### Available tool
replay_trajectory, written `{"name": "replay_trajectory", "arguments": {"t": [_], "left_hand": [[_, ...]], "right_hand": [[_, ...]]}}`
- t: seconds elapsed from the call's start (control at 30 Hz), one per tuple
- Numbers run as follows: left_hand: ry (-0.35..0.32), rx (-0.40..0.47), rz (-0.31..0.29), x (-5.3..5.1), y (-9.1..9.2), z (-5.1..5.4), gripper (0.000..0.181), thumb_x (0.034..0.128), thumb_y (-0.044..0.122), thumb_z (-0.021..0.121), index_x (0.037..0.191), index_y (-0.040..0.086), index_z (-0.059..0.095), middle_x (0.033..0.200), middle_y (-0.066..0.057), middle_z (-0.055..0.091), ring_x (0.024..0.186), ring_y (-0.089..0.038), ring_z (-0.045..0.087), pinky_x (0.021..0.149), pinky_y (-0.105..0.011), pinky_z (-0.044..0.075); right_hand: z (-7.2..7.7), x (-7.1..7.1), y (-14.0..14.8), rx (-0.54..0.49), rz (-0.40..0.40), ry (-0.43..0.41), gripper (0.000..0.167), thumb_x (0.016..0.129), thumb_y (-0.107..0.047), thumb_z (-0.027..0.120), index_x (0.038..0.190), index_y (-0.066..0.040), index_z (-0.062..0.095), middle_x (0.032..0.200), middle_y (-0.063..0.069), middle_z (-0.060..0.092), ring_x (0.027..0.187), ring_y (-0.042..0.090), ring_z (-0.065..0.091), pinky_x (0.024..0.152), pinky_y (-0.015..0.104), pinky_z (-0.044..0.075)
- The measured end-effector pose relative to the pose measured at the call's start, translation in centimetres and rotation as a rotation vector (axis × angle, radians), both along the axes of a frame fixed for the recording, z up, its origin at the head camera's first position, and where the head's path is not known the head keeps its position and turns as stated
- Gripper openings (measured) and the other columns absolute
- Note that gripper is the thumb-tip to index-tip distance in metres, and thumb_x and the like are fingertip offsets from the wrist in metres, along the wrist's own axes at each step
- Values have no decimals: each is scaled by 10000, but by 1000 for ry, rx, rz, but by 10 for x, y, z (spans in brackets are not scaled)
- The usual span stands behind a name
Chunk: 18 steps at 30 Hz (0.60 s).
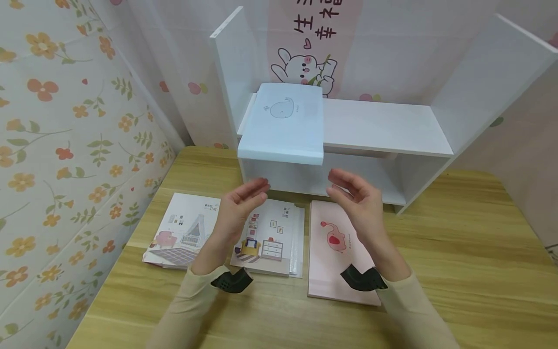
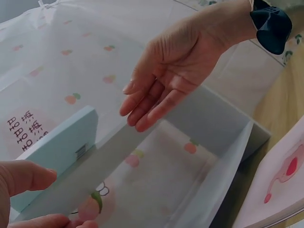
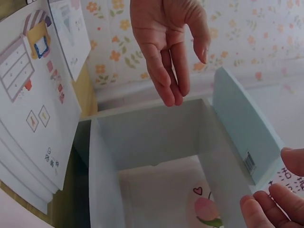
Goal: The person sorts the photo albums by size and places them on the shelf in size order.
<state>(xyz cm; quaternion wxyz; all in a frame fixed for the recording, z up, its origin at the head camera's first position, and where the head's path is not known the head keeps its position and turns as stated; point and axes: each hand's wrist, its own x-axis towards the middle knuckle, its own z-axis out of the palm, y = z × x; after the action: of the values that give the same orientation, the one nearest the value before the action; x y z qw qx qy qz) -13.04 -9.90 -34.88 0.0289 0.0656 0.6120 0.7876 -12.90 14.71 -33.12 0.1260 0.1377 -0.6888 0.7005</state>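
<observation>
A light blue book with a whale drawing lies flat on the upper board of a white shelf, its near end sticking out past the front edge. Below and left of that end is my left hand, fingers extended and holding nothing. My right hand is below and right of it, likewise empty with relaxed fingers. Neither hand touches the book. In the left wrist view the book shows its edge with a barcode; the right wrist view shows the same book near my right fingers.
On the wooden table, before the shelf, lie a pink book with an elephant and white illustrated books, one stack at left and another in the middle. Upright side panels rise at both shelf ends. Patterned curtains hang behind and at left.
</observation>
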Motion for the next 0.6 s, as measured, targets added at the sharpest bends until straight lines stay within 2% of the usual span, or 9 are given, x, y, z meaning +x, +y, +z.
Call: {"name": "replay_trajectory", "arguments": {"t": [0.13,0.37,0.6], "left_hand": [[-32,-11,-28,4,7,-5,396,884,-88,536,1270,-139,472,1288,-273,510,1046,-90,605,945,-253,440],[-71,-29,-79,11,21,-12,401,870,-81,561,1264,-124,495,1271,-238,542,1174,-302,532,919,-250,459],[-115,-42,-148,17,36,-20,424,868,-78,561,1280,-132,475,1301,-259,508,1205,-314,503,931,-269,450]], "right_hand": [[-5,5,4,15,3,-6,387,796,157,621,1175,153,544,1080,45,653,998,115,617,856,231,486],[-12,14,11,33,-3,-54,381,804,129,635,1175,146,547,1076,50,653,991,106,613,862,218,480],[-20,22,18,80,-7,-89,367,812,108,640,1168,140,554,1074,15,649,999,110,598,872,207,471]]}}
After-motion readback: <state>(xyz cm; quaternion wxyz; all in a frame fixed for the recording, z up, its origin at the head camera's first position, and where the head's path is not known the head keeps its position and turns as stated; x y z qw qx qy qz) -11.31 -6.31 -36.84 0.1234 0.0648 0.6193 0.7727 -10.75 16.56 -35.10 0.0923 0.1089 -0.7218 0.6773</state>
